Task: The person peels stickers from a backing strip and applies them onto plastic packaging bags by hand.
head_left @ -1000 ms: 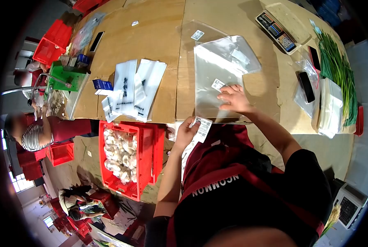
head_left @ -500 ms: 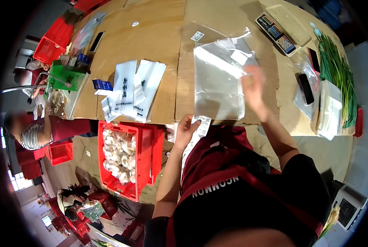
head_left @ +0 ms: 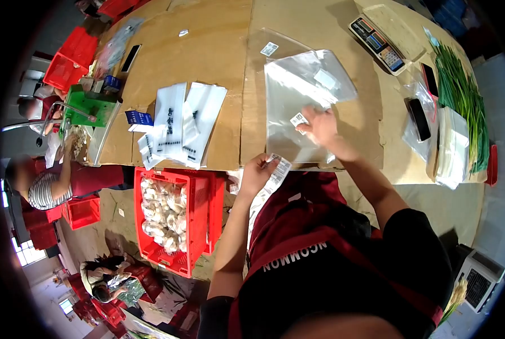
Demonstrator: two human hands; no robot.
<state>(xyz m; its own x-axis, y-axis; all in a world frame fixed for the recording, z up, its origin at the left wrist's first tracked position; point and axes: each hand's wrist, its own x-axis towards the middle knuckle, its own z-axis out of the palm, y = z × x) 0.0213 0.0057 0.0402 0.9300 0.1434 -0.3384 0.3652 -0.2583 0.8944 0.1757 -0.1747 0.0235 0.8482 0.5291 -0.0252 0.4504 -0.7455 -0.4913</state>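
Observation:
My left hand [head_left: 257, 176] pinches a strip of printed sticker labels [head_left: 279, 172] at the table's front edge; the strip hangs down towards my apron. Over the stack of clear plastic bags [head_left: 286, 133], my right hand [head_left: 322, 127] has a single sticker label [head_left: 299, 120] at its thumb and fingertips. Whether that label touches the plastic I cannot tell. The top bag is folded back towards the upper right, with a white label [head_left: 326, 79] on it. Another label [head_left: 269, 48] shows on a bag at the upper left of the stack.
Printed white bags [head_left: 170, 121] and a blue box [head_left: 139, 118] lie to the left. At right are a digital scale [head_left: 378, 46], phones [head_left: 419, 120] and green stalks [head_left: 461, 96]. A red crate [head_left: 187, 226] of bagged produce stands below the table edge. Other people work at far left.
My right hand has come down and left across the bags, and a label now shows at its fingertips. The top bag's folded part has shifted right. More of the label strip shows at my left hand.

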